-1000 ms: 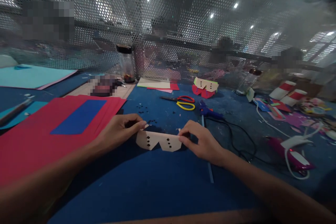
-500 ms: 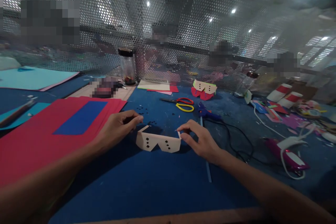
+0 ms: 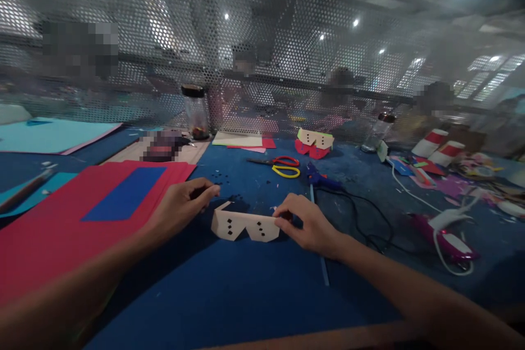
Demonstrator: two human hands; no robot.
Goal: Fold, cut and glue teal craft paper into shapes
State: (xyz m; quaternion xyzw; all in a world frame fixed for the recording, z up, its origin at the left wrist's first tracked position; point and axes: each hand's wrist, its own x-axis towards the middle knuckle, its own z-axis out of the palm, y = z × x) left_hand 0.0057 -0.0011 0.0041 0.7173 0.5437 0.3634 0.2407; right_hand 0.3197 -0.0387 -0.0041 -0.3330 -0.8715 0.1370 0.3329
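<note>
Cream paper glasses point(image 3: 246, 225) stand upright on the blue tabletop, with small black diamond shapes stuck on the front and a folded arm strip at the left. My right hand point(image 3: 307, 224) pinches their right end between thumb and fingers. Just behind and left of the glasses hovers my left hand point(image 3: 191, 199), its thumb and fingertips pressed together; whatever is in the pinch is too small to make out. Tiny black pieces point(image 3: 235, 197) lie scattered beyond it on the table.
Scissors point(image 3: 283, 165), a blue glue gun point(image 3: 322, 176) with its cord, and finished paper glasses point(image 3: 315, 143) are farther back. Red sheets point(image 3: 61, 240) with a blue strip point(image 3: 127, 194) cover the left. A jar point(image 3: 196, 112) stands by the mesh partition. A magenta tool point(image 3: 445, 238) lies right.
My right hand has closed in on the right end of the glasses and now grips it. My left hand has shifted only slightly. The camera view has tilted up a little.
</note>
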